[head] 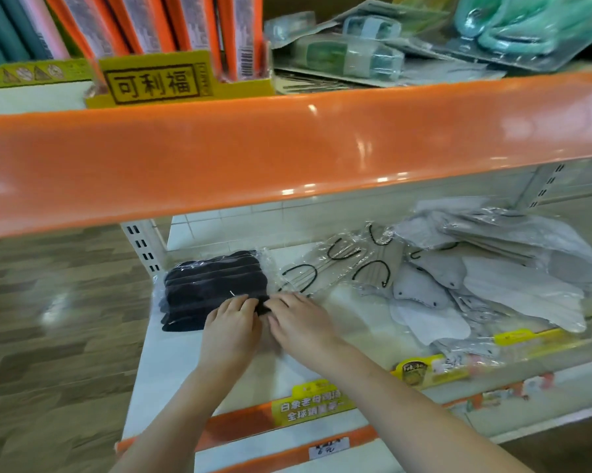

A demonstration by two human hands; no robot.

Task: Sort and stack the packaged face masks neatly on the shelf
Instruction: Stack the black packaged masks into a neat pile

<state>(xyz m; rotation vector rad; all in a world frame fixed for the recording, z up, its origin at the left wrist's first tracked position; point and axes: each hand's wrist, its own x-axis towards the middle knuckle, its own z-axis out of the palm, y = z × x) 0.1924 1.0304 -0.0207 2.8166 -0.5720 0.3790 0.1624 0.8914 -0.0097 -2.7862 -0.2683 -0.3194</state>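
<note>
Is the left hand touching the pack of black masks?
Touching. In the head view the left hand has its fingertips on the right edge of the pack of black masks, with no gap visible.

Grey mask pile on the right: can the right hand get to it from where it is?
Probably yes. The right hand rests at the black mask pack, and bare white shelf lies between it and the grey mask pile. The orange shelf edge above leaves the way open.

Head camera looks down, seemingly close, at shelf (171, 363).
</note>
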